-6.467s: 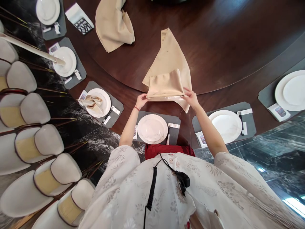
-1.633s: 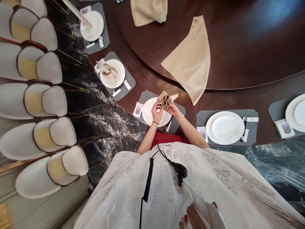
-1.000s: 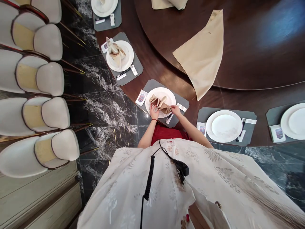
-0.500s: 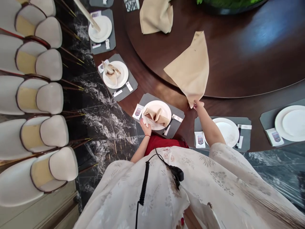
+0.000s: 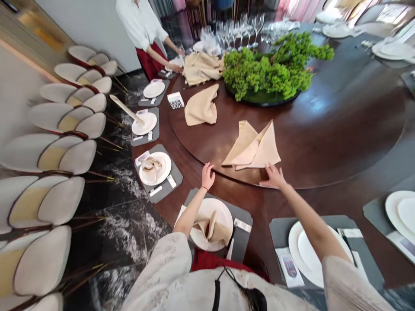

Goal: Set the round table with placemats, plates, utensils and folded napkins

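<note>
A loosely doubled beige napkin (image 5: 253,149) lies on the dark wooden turntable (image 5: 324,129). My right hand (image 5: 274,176) rests flat and open on the turntable's rim, fingertips at the napkin's near corner. My left hand (image 5: 208,175) hovers open with fingers spread over the table's outer ring, just left of the napkin, holding nothing. Below my left forearm a folded napkin (image 5: 212,229) sits on a white plate (image 5: 223,207) on a grey placemat (image 5: 243,216).
A green plant centrepiece (image 5: 272,65) fills the turntable's middle, with more beige napkins (image 5: 201,108) behind. Place settings with plates (image 5: 306,255) ring the table; one holds a folded napkin (image 5: 151,165). White chairs (image 5: 65,155) line the left. Another person (image 5: 142,26) works at the far side near wine glasses (image 5: 236,26).
My head has lifted, bringing the far table into view. The flat napkin my right hand pinched now lies doubled on the turntable; both hands have moved forward and opened.
</note>
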A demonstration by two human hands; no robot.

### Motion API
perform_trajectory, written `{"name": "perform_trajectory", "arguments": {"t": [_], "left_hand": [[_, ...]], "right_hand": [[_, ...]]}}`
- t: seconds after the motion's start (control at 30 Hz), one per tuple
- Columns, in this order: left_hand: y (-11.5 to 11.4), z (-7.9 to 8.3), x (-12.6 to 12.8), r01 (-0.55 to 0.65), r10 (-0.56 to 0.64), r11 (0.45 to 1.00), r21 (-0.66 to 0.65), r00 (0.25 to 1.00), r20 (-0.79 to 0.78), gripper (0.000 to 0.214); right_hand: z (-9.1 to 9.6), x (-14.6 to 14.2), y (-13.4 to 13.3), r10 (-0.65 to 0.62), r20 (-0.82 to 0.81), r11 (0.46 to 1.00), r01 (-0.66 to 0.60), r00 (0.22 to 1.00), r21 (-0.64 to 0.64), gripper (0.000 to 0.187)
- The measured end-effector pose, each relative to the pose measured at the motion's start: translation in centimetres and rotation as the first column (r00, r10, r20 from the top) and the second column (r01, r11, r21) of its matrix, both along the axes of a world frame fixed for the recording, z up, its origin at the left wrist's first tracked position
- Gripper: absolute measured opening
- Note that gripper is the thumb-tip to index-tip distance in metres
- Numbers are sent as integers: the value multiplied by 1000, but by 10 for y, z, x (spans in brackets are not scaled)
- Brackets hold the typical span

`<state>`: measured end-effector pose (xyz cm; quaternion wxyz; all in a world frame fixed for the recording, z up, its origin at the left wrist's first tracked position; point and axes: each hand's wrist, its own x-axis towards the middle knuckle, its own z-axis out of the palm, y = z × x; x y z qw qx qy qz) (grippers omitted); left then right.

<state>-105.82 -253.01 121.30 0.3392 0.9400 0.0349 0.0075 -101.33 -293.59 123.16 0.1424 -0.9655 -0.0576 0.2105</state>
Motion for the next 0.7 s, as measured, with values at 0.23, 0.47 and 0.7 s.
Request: {"name": "perform_trajectory", "arguments": {"t": [0.23, 0.47, 0.7], "left_hand": [[22, -12, 94, 374, -180, 870, 323, 848, -498, 133], [26, -24, 73, 615, -431, 700, 362, 768, -473, 95], [-25, -27, 63, 745, -599, 598, 296, 661, -452, 63]], "right_hand": [[-81, -57, -29, 198, 94, 955, -170, 976, -242, 90], [-76, -54, -74, 167, 52, 968, -154, 985, -199, 89], [-72, -38, -140, 85, -63, 970, -97, 994, -223, 103]]}}
